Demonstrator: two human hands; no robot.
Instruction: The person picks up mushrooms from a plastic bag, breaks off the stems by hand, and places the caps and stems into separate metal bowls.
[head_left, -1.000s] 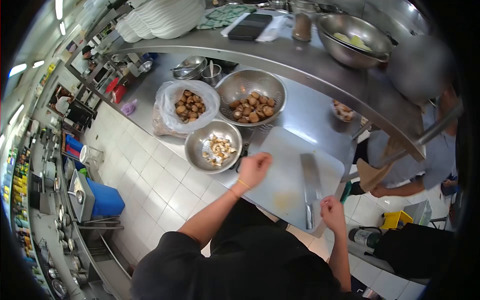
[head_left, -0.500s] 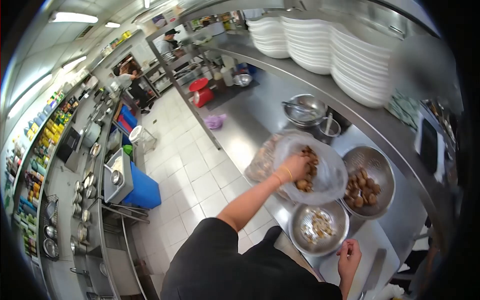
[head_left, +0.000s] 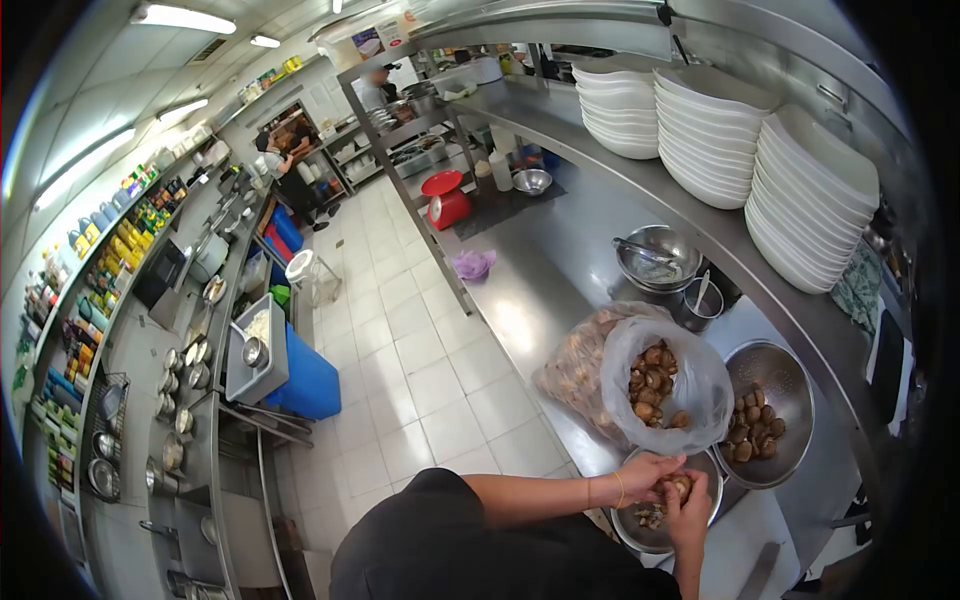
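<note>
My left hand (head_left: pixel 645 478), with a yellow band at the wrist, and my right hand (head_left: pixel 687 522) meet over a metal bowl (head_left: pixel 630 530). Their fingers close around a brown mushroom (head_left: pixel 682 486). Small pale pieces (head_left: pixel 650 517) lie in the bowl, which the hands partly hide. Just beyond them, an open clear plastic bag (head_left: pixel 705 385) holds many brown mushrooms (head_left: pixel 652 378). To its right, more mushrooms (head_left: pixel 755 425) rest in a perforated metal colander (head_left: pixel 795 385).
A knife (head_left: pixel 762 570) lies on a white board (head_left: pixel 730 545). Behind the bag are metal bowls (head_left: pixel 657 255) and a metal pot (head_left: pixel 702 300). Stacked white dishes (head_left: pixel 805 205) line the shelf above. A red scale (head_left: pixel 448 208) stands farther back. Two people are in the background.
My left hand has come out of the bag to the metal bowl, and a mushroom is now held between both hands. The view has shifted, moving the counter items right and down.
</note>
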